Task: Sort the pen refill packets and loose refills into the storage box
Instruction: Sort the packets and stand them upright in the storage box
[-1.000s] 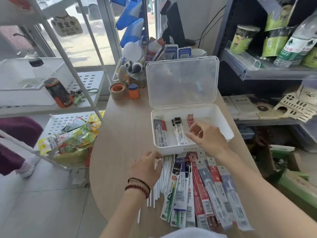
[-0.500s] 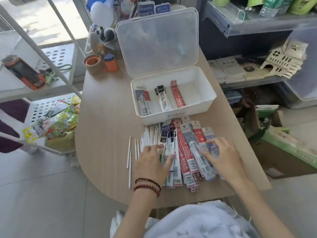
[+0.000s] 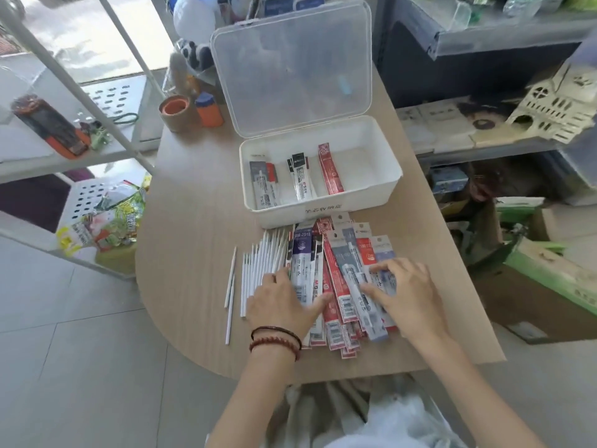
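Observation:
A white storage box (image 3: 384,192) stands on the wooden table with its clear lid (image 3: 290,66) raised. Inside lie three refill packets: a grey one (image 3: 263,184), a black-topped one (image 3: 301,179) and a red one (image 3: 330,169). In front of the box a fanned pile of refill packets (image 3: 336,276) lies flat, with several loose white refills (image 3: 258,270) to its left. My left hand (image 3: 284,305) rests flat on the pile's left part and the refills. My right hand (image 3: 407,295) presses spread fingers on the pile's right packets. Neither hand has lifted anything.
A tape roll (image 3: 174,111) and an orange bottle (image 3: 209,109) stand behind the box on the left. White wire racks with snack bags (image 3: 109,218) stand left of the table (image 3: 193,221). Dark shelving (image 3: 484,43) and cardboard boxes (image 3: 549,286) are on the right.
My right hand has come back from the box to the packet pile. My left hand has slid further onto the pile. The view has tilted down and pulled back.

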### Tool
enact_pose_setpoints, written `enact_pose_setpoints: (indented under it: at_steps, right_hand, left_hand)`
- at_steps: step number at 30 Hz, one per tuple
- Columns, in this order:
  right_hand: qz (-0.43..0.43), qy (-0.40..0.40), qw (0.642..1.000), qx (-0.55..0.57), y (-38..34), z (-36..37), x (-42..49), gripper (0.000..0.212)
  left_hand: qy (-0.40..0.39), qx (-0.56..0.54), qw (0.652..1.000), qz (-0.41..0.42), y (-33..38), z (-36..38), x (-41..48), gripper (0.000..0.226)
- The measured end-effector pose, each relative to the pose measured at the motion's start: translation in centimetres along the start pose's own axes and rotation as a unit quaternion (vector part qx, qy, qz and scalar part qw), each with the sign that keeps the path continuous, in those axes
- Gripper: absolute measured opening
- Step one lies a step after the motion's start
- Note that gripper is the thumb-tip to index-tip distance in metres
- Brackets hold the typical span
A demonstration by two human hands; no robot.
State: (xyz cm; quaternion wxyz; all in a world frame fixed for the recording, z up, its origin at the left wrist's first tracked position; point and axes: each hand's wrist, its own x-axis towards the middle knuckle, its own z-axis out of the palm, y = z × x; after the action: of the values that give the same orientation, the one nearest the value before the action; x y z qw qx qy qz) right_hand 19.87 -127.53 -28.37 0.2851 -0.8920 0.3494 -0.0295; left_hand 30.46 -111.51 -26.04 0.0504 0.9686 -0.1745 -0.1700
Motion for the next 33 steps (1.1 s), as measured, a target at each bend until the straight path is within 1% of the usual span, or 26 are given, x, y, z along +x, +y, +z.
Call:
enact_pose_setpoints:
  at_steps: [4, 6, 9, 10, 12, 15, 20, 23, 26, 27, 30, 32, 33]
  right_hand:
    - [-0.007, -0.017, 1.000, -0.020, 0.1, -0.1, 0.3, 0.037]
    - [-0.015, -0.025, 0.999, -0.025, 0.1, 0.0, 0.6, 0.034]
    - [-0.015, -0.038, 0.999, -0.020, 0.0, -0.3, 1.1, 0.033]
    - [-0.013, -0.043, 0.999, -0.018, 0.0, -0.4, 1.3, 0.033]
    - [-0.012, -0.053, 0.998, -0.018, 0.1, -0.5, 1.4, 0.034]
    - [-0.008, -0.059, 0.998, -0.020, 0.2, -0.4, 1.6, 0.034]
    - [-0.003, -0.063, 0.998, -0.030, 0.1, -0.3, 1.6, 0.033]
    - [-0.001, -0.058, 0.998, -0.029, 0.0, -0.2, 1.4, 0.032]
    - [0.001, -0.054, 0.998, -0.041, -0.2, -0.3, 1.2, 0.032]
    - [0.002, -0.056, 0.997, -0.048, -0.2, -0.4, 1.1, 0.033]
    - [0.012, -0.062, 0.995, -0.081, -0.4, -0.9, 1.1, 0.033]
    - [0.024, -0.041, 0.994, -0.095, -1.1, -1.2, 1.3, 0.031]
    - [0.024, -0.022, 0.996, -0.084, -1.7, -1.2, 1.5, 0.030]
  left_hand:
    - [0.005, -0.082, 0.997, -0.011, -0.4, 0.1, 0.3, 0.073]
    - [0.017, -0.109, 0.994, -0.020, -0.5, 0.1, 0.5, 0.066]
    - [0.015, -0.148, 0.988, -0.037, -0.8, -0.3, 0.9, 0.038]
    - [0.009, -0.159, 0.986, -0.047, -0.9, -0.4, 1.0, 0.036]
    - [0.005, -0.172, 0.983, -0.064, -1.1, -0.4, 1.3, 0.036]
    - [-0.004, -0.193, 0.979, -0.067, -1.5, -0.7, 1.8, 0.034]
    - [-0.041, -0.296, 0.953, -0.043, -2.4, -1.5, 2.2, 0.015]
    - [-0.069, -0.328, 0.942, -0.022, -3.1, -1.5, 1.7, 0.010]
    - [-0.074, -0.359, 0.931, -0.002, -3.7, -1.5, 1.2, 0.007]
    - [-0.073, -0.371, 0.926, 0.005, -3.9, -1.7, 1.0, 0.007]
    - [-0.070, -0.415, 0.907, 0.033, -4.6, -2.3, 0.6, 0.018]
    - [-0.062, -0.444, 0.892, 0.049, -4.9, -2.8, 0.5, 0.022]
    - [-0.058, -0.456, 0.886, 0.058, -4.9, -3.1, 0.4, 0.023]
